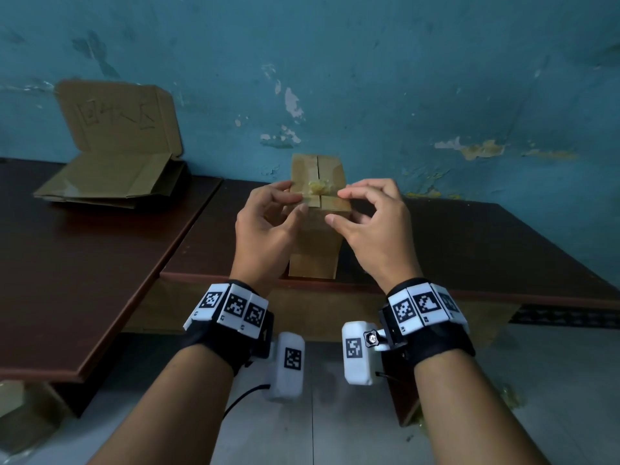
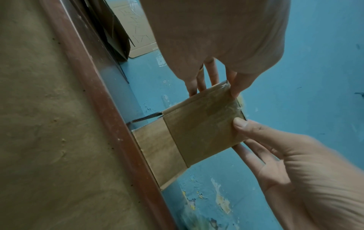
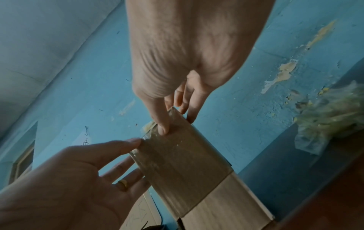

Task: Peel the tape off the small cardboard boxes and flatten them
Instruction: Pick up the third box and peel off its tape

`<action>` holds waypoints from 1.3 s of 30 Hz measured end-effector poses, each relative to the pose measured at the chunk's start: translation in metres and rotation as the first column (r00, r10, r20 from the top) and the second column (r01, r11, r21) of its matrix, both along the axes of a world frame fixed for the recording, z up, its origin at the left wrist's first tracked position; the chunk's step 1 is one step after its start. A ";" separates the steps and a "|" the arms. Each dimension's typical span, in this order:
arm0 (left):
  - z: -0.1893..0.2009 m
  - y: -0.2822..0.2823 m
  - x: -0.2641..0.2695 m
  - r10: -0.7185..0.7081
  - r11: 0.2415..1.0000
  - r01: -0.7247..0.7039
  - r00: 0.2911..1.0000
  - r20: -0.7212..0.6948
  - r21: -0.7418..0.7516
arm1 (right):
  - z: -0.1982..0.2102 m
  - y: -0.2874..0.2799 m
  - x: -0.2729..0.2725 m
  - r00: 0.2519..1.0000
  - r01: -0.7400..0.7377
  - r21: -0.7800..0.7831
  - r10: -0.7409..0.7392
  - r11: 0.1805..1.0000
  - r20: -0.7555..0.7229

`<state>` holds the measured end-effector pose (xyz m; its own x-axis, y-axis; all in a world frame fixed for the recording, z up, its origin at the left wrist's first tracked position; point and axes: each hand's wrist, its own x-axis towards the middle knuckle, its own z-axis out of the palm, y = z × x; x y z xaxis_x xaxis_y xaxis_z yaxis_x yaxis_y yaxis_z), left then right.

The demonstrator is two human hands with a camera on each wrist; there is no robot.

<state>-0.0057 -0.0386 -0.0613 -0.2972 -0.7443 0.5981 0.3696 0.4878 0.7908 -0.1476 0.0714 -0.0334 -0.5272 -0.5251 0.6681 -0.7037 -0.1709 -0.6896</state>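
Note:
A small cardboard box [image 1: 315, 253] stands upright near the front edge of the right table, and glossy tape [image 2: 204, 124] covers its upper half. A crumpled yellowish wad of tape [image 1: 317, 187] sits on the split top flaps. My left hand [image 1: 298, 203] grips the top left corner, with its thumb [image 2: 236, 90] on the front face and the fingers behind. My right hand [image 1: 337, 206] pinches the top right edge. Its thumb [image 3: 163, 129] is on the front and its fingertips rest on the flap beside the wad.
Flattened cardboard [image 1: 110, 182] lies stacked on the left table [image 1: 84, 246], with a marked cardboard sheet [image 1: 117, 115] leaning on the blue wall behind it. A gap separates the left table from the right table [image 1: 469, 236]. A clump of peeled tape [image 3: 331, 115] lies to the right.

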 end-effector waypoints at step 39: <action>-0.001 -0.007 -0.006 0.101 0.993 -0.085 0.973 0.207 -0.083 | 0.011 0.004 0.013 0.993 -0.080 0.116 0.089 0.990 -0.072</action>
